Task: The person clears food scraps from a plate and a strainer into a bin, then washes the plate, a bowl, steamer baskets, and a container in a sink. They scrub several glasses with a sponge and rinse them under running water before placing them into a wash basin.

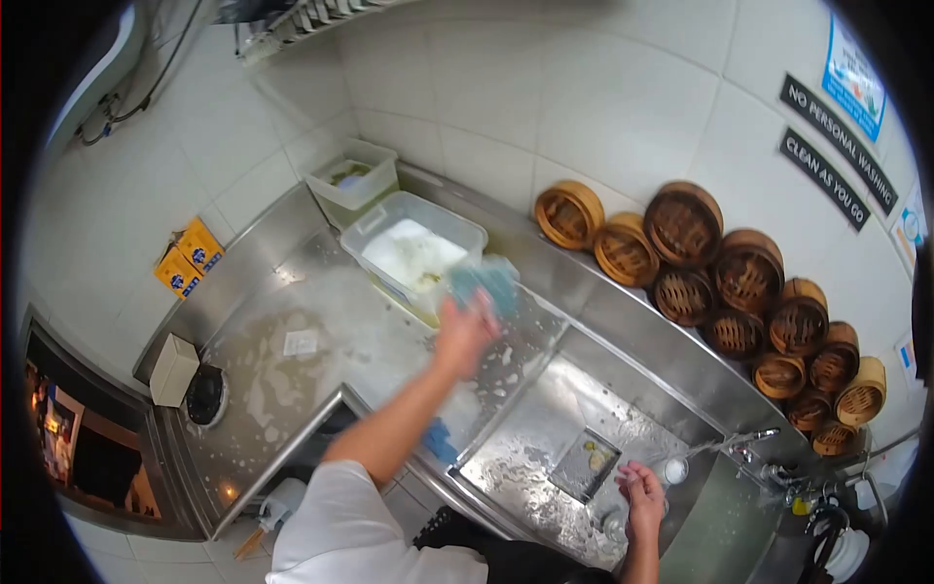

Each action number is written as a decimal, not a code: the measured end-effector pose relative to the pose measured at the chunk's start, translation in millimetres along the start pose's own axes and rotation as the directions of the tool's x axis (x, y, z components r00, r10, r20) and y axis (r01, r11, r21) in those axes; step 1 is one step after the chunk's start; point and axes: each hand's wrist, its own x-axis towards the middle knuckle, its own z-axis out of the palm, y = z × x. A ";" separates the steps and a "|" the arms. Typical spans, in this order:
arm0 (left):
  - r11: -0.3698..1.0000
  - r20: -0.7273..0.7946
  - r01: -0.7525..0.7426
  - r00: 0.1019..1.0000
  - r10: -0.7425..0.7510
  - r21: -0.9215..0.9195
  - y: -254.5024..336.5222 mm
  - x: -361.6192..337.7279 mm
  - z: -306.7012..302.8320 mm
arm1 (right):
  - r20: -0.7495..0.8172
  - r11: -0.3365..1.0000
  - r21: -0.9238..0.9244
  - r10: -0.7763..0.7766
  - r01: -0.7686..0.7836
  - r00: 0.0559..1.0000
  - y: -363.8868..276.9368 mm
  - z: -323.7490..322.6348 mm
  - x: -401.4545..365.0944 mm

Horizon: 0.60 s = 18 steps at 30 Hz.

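Note:
My left hand [463,329] is raised over the wet steel counter [292,380], gripping a blue-green cloth [486,280] that is blurred by motion, just beside a clear plastic tub of white foamy water [413,251]. My right hand [642,494] hangs low over the steel sink [545,428], near the stream from the tap [749,443], fingers curled close to a small white object [673,471]; whether it holds anything is unclear. A blue item [440,440] lies at the sink's near edge.
Several bamboo steamer baskets [739,282] lean against the tiled wall behind the sink. A second clear tub [352,183] sits in the corner. Yellow boxes [190,258] and a white box [173,370] rest on the left ledge. The sink drain [587,462] has a square strainer.

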 end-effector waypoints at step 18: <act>0.457 -0.168 0.005 0.934 0.316 0.890 65.4 254.6 -200.8 | -0.161 0.759 -0.631 0.069 -0.157 0.985 31.6 2.9 -137.2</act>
